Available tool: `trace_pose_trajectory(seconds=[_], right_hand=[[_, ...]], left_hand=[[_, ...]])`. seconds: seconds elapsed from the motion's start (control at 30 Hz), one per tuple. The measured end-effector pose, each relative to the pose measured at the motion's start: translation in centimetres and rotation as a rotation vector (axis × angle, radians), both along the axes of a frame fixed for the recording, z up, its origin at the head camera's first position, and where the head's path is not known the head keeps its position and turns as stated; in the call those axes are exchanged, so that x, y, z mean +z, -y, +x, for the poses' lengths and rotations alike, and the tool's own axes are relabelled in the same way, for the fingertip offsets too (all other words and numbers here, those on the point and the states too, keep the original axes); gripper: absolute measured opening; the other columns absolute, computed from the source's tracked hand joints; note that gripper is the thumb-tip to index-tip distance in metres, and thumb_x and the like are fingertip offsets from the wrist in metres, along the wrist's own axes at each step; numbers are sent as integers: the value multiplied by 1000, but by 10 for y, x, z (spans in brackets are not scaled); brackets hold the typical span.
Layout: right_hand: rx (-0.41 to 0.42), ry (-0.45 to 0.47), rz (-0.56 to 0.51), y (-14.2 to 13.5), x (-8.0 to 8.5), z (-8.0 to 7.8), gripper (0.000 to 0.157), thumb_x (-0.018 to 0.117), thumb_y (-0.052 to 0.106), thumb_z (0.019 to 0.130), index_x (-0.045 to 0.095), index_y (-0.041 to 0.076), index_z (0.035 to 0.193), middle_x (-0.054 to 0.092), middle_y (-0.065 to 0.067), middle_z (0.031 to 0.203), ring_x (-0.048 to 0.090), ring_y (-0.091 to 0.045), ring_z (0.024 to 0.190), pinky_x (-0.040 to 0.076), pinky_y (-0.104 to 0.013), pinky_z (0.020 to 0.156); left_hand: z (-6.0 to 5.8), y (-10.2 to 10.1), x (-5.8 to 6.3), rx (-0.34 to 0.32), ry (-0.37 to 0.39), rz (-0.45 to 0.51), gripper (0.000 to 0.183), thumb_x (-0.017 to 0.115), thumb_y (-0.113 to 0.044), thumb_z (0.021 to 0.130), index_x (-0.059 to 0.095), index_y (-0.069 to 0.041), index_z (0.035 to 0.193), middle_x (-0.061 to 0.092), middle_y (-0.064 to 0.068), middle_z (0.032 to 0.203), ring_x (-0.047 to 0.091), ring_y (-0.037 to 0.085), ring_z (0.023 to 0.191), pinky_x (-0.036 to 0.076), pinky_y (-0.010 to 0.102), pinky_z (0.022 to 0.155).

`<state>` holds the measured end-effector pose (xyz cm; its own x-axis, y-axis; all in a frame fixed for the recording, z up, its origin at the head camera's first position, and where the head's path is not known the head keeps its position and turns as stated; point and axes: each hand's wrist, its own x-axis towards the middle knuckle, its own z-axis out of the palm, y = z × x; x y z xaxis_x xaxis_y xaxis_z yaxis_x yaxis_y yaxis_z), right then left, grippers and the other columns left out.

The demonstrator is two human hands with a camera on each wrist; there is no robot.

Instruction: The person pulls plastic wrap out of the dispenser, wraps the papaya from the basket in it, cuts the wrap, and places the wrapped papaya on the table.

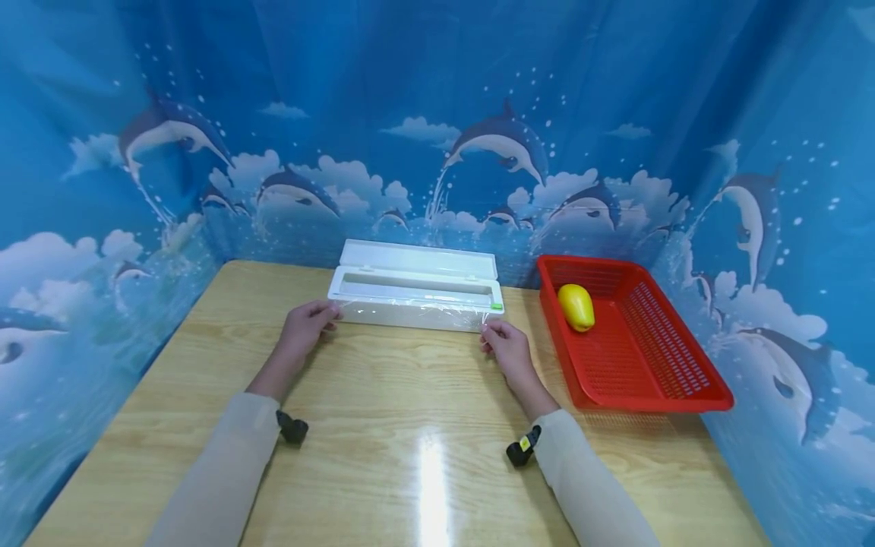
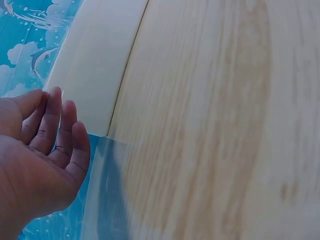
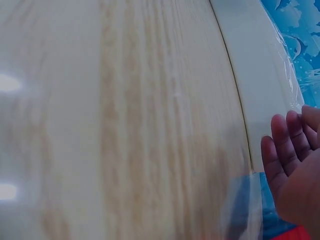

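Note:
A white cling film dispenser lies lengthwise near the table's back edge, its lid tipped back. Clear cling film hangs over its front side, with a small green piece at the right end of the rim. At the film's left corner, my left hand pinches the edge between thumb and fingertips. My right hand pinches the opposite corner. In the left wrist view the left hand has its other fingers loosely bent; the right hand looks similar in the right wrist view.
To the right stands a red plastic basket with a yellow mango-like fruit inside. A blue dolphin-print curtain encloses the back and sides of the wooden table.

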<state>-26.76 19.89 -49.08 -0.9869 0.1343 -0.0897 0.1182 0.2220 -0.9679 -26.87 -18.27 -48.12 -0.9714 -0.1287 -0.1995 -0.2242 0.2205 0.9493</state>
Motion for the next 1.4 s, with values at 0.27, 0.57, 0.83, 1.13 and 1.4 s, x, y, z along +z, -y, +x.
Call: trace_pose_trajectory(seconds=[0.27, 0.57, 0.83, 1.13, 1.4], right_hand=[[-17, 9, 55, -2, 2, 1, 21, 62, 16, 100, 69, -3, 104, 63, -4, 78, 61, -13, 67, 54, -23, 62], [17, -10, 194, -3, 11, 3, 26, 61, 23, 101, 67, -2, 100, 60, -6, 77, 60, -17, 66, 54, -26, 59], [44, -97, 190, -11, 24, 3, 23, 62, 25, 101, 67, 2, 101, 58, -5, 78, 60, -16, 66, 51, -27, 60], [39, -103, 81, -6, 40, 2, 26, 60, 24, 103, 65, -1, 108, 58, -5, 83, 61, -13, 68, 56, -23, 69], [-2, -97, 66, -5, 47, -4, 26, 61, 24, 102, 67, 1, 113, 59, -6, 90, 62, -18, 71, 55, -22, 69]], left_hand=[[3, 0, -1, -1, 1, 13, 40, 54, -32, 105, 61, -2, 130, 65, 14, 122, 62, 15, 98, 55, 31, 89], [5, 0, 2, 2, -1, 12, 37, 52, -30, 106, 62, -3, 129, 65, 11, 120, 61, 14, 97, 55, 32, 89], [6, 1, 11, -9, -38, 27, 38, 52, -33, 106, 62, -4, 128, 63, 14, 124, 60, 21, 105, 52, 40, 97], [8, 0, 21, 10, -110, 45, 46, 57, -41, 102, 63, -3, 128, 67, 6, 114, 61, 13, 93, 52, 46, 99], [5, 1, 28, -5, -170, 59, 50, 59, -44, 100, 63, -3, 129, 66, -6, 103, 60, 10, 91, 51, 47, 97]])
